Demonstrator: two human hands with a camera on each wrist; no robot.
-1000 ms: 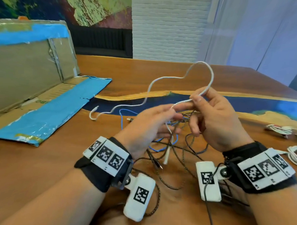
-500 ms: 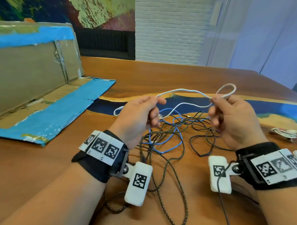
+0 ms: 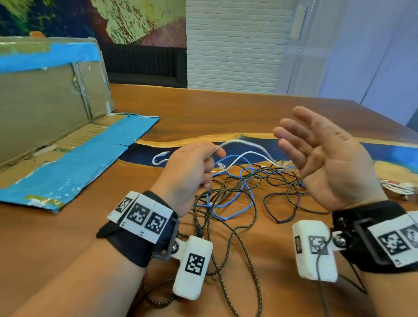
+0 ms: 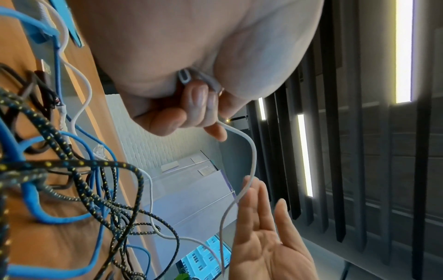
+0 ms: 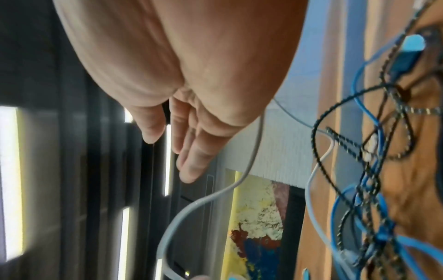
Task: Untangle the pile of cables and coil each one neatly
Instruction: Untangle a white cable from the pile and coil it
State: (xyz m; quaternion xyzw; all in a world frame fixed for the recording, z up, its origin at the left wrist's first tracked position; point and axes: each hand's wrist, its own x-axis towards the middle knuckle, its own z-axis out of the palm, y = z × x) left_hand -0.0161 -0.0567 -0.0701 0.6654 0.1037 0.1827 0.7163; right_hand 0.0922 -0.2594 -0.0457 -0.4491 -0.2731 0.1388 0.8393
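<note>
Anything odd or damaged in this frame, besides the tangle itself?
Nothing on the cables looks damaged. The cardboard box at the far left is rough: blue tape torn and peeling along its flap. The left hand pinches the white cable; the right hand is open, holding nothing.

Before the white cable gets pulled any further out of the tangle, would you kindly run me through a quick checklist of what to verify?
1. Left hand has a grip on the white cable: ok.
2. Right hand holds the cable: not ok, its fingers are spread.
3. White cable free of the pile: not ok, it runs into the blue cable and the braided cable.
4. One white plug lies loose on the table: ok.
5. Far end of the white cable free: cannot tell.
</note>
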